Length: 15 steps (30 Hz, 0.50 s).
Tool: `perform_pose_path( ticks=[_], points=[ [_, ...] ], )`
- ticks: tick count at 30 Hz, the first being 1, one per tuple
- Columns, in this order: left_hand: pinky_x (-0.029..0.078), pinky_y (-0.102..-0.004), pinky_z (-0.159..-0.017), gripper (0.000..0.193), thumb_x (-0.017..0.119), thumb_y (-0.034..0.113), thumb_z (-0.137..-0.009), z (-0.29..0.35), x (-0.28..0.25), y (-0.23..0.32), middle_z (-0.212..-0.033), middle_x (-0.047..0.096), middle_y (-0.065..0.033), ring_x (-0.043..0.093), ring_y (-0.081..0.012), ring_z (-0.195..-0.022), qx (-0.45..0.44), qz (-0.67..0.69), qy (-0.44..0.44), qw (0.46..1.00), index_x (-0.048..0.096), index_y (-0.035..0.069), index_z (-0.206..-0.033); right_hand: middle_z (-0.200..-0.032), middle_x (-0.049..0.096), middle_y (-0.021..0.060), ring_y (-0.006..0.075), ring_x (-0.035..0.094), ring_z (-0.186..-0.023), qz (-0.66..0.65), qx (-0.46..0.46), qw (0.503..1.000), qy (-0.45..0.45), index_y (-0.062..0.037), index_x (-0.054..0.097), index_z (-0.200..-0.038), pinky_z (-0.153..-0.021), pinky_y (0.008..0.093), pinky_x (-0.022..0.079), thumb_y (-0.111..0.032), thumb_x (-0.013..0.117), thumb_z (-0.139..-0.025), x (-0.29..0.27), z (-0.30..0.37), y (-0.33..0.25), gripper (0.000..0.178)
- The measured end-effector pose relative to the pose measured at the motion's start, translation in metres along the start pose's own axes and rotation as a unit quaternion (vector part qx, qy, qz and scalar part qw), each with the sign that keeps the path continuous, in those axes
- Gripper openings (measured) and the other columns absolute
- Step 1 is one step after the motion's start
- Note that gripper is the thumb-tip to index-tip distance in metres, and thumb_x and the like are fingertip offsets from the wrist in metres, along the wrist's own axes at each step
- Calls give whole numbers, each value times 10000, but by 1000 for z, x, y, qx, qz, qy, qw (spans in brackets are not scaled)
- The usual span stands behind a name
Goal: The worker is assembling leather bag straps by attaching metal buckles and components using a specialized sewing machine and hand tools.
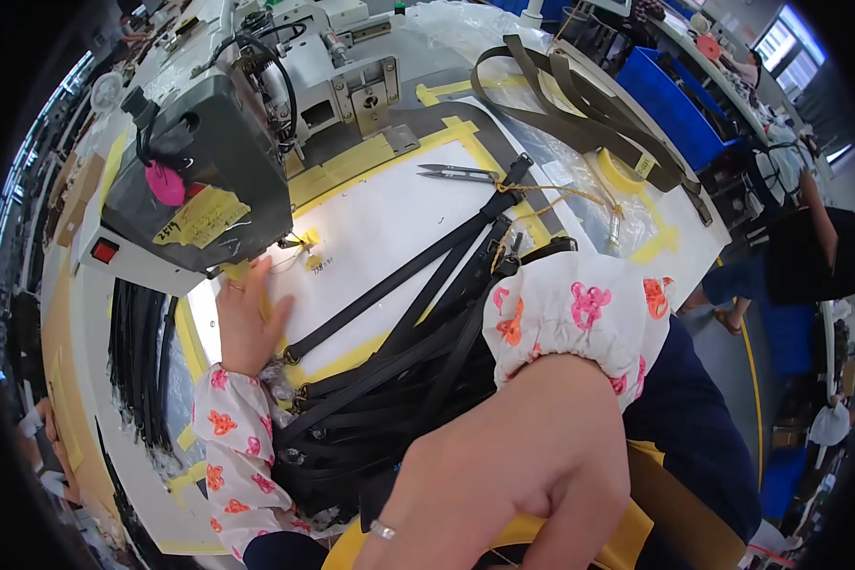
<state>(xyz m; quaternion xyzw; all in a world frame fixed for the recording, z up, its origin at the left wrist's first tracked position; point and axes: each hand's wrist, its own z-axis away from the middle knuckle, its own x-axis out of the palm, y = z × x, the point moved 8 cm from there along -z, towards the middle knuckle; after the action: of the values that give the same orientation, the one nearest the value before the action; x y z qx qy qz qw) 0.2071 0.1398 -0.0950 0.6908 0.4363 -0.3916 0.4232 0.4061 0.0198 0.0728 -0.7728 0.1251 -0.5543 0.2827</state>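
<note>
Lying just right of left fingers (pixel 255 285): black straps (pixel 389 284) | left: spread apart | right hand (pixel 522 446): fingertips hidden, cannot tell

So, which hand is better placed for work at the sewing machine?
Probably the left hand: its fingers lie right by the sewing machine. The right hand is farther from it, nearer the camera and in front of some of the black straps.

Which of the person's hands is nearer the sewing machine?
The left hand: it is close beside the sewing machine, while the right hand is well away, low in the foreground.
</note>
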Motion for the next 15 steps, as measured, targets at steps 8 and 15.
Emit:
perform_pose_path(
  ticks=[8,15],
  points=[
    [260,-432,-990,541,536,305,-853,15,21,-21,-1321,428,-152,438,-348,-1068,20,-84,-61,994,394,97,-1332,-868,584,153,289,577,-778,407,-128,900,-90,35,540,-859,-672,343,462,-103,605,-852,-14,41,-15,152],
    [342,-383,-918,432,581,247,-831,8,8,-11,-1191,520,-156,480,-318,-1008,19,-30,-13,999,511,61,-1215,-1004,572,124,326,546,-947,880,200,79,423,-62,545,-1034,-790,385,456,-133,623,-738,-242,175,-105,314]
  ],
)
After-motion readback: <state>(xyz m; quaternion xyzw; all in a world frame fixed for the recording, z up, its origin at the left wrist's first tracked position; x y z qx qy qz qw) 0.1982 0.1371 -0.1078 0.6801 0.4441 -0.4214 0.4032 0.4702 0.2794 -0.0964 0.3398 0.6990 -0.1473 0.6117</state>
